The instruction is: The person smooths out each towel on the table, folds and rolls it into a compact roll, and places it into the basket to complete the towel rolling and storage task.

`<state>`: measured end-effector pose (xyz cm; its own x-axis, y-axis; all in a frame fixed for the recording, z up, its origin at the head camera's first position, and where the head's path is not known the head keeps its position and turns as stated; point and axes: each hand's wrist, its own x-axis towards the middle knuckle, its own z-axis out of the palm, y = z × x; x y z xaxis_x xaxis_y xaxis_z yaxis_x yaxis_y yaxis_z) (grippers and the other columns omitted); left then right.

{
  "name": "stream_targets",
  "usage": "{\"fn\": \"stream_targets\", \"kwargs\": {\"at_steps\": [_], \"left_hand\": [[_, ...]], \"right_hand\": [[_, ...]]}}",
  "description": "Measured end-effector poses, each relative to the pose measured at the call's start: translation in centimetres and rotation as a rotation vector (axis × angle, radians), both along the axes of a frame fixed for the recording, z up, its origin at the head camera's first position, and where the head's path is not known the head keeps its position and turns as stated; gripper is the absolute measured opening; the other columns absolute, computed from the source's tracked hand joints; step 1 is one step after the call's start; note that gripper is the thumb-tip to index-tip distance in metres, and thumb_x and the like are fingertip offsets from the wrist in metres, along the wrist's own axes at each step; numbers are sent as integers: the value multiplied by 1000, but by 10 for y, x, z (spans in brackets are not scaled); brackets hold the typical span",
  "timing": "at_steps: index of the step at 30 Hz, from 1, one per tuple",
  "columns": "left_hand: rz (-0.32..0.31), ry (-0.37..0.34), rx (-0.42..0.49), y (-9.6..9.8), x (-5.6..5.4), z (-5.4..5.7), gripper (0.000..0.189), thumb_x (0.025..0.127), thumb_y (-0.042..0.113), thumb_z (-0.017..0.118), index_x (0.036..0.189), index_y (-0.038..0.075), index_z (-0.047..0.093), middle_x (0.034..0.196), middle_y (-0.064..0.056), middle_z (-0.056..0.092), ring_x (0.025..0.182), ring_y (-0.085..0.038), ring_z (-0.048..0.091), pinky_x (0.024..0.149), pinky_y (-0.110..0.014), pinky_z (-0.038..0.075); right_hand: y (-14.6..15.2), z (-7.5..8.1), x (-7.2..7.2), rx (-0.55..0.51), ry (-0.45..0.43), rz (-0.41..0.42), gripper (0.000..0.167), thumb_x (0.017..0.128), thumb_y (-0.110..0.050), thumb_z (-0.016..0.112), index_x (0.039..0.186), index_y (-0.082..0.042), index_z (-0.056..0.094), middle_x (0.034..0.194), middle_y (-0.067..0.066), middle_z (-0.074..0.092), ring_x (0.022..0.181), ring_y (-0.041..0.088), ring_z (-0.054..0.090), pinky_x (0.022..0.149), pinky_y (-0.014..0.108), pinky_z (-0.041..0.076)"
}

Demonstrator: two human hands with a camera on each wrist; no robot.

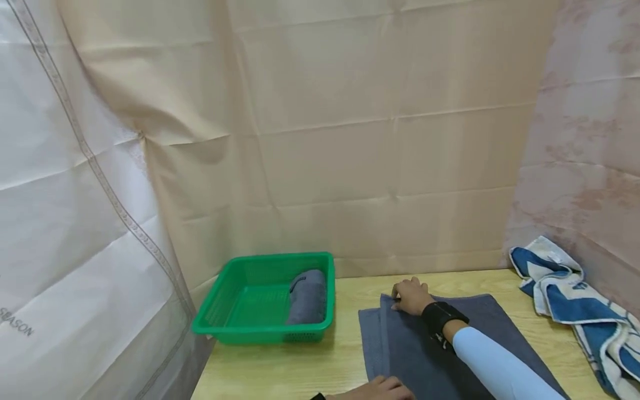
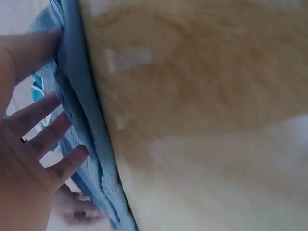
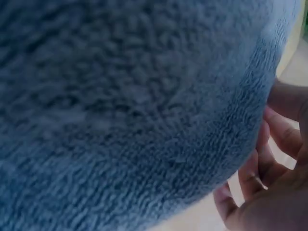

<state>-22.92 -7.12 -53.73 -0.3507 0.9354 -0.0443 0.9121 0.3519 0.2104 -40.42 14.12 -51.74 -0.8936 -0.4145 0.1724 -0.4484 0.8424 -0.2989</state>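
Observation:
A dark grey towel [image 1: 430, 339] lies flat on the table, with a folded strip along its left side. My right hand [image 1: 413, 295] pinches the far left corner of that towel; in the right wrist view, curled fingers [image 3: 279, 137] meet the cloth's edge. At the near left edge is my left hand [image 1: 375, 389], partly cut off by the bottom of the head view. The left wrist view shows its fingers [image 2: 67, 166] fairly straight and spread, touching the towel's layered edge [image 2: 96, 139]. Inside the green basket [image 1: 240, 329] lies a rolled grey towel [image 1: 308, 297].
A crumpled blue and white towel [image 1: 575, 305] lies at the table's right side, against the patterned curtain. The wooden table [image 1: 280, 369] meets a beige cloth backdrop [image 1: 320, 155] behind. White sheeting [image 1: 75, 250] hangs on the left, beside the basket.

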Motion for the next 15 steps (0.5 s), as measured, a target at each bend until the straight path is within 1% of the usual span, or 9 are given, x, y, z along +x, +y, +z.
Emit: {"fn": "stream_targets", "kwargs": {"at_steps": [1,3,5,6,8,10,11,14,15], "left_hand": [[-6,13,-14,-1,-1,3,33,110,34,50,140,21,56,135,8,55,119,3,48,94,-8,33],[-8,90,-36,-5,-4,9,26,109,36,52,131,25,62,132,10,57,118,2,50,93,-10,34],[-26,215,-58,-12,-10,18,22,108,41,54,122,29,65,131,10,58,116,0,50,90,-12,34],[-25,241,-58,-16,-11,20,19,107,40,54,118,30,65,131,10,58,115,0,50,89,-12,33],[-8,247,-45,-21,-10,23,15,108,39,54,114,29,64,128,9,57,110,0,49,85,-13,31],[-16,227,-28,-25,-7,22,17,109,39,51,115,28,63,128,8,56,109,-1,48,84,-12,29],[-20,212,-23,-25,-5,22,18,109,38,50,116,28,63,127,7,56,109,-2,47,83,-11,28],[-34,206,-12,-26,0,20,18,110,37,49,115,28,64,122,9,56,105,0,46,79,-8,25],[-32,200,-11,-25,0,19,18,110,36,49,114,28,65,119,9,57,103,1,46,78,-7,25]], "right_hand": [[2,0,-1,0,14,0,15,86,-18,85,93,-12,72,93,6,63,89,32,48,78,58,39],[5,-1,-3,3,30,-4,17,88,-13,83,85,-15,66,85,2,58,83,29,48,75,56,39],[8,1,-9,-9,34,-20,19,89,-11,81,91,-12,62,84,3,59,84,31,52,76,57,40],[9,1,-12,-13,20,-37,21,89,-11,81,98,-10,62,88,5,62,86,35,55,77,59,41],[13,2,-14,-30,-25,-76,33,90,-14,81,115,-4,61,99,13,67,94,43,58,81,63,42],[18,2,-14,-40,-73,-119,41,91,-19,81,121,0,61,105,19,67,100,49,56,84,66,42],[20,2,-13,-45,-90,-133,40,91,-21,81,120,0,64,107,20,67,100,50,55,85,67,41],[25,4,-10,-68,-133,-150,22,91,-23,80,95,-6,68,94,14,62,92,43,52,82,66,40],[26,4,-10,-79,-140,-148,21,90,-23,81,88,-8,66,89,11,60,89,39,51,82,66,39]]}}
